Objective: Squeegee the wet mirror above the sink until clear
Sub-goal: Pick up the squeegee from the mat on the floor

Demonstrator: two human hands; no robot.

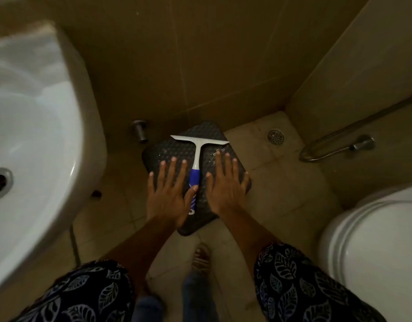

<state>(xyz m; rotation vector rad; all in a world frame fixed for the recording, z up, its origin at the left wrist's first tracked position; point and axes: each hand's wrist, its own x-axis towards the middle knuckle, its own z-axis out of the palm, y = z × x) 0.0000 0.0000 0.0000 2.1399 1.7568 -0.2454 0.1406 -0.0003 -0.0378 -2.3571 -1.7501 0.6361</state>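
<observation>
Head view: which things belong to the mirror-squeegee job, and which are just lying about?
Job: squeegee; left hand and right hand, flat either side of it; sink. Mirror not in view.
Lying about: dark textured pad, floor drain, toilet, spray hose.

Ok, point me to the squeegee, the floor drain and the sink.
squeegee (196,154), head view, white neck below the blade.
floor drain (275,136), head view, centre of the grate.
sink (93,135), head view, outer wall on its right.
</observation>
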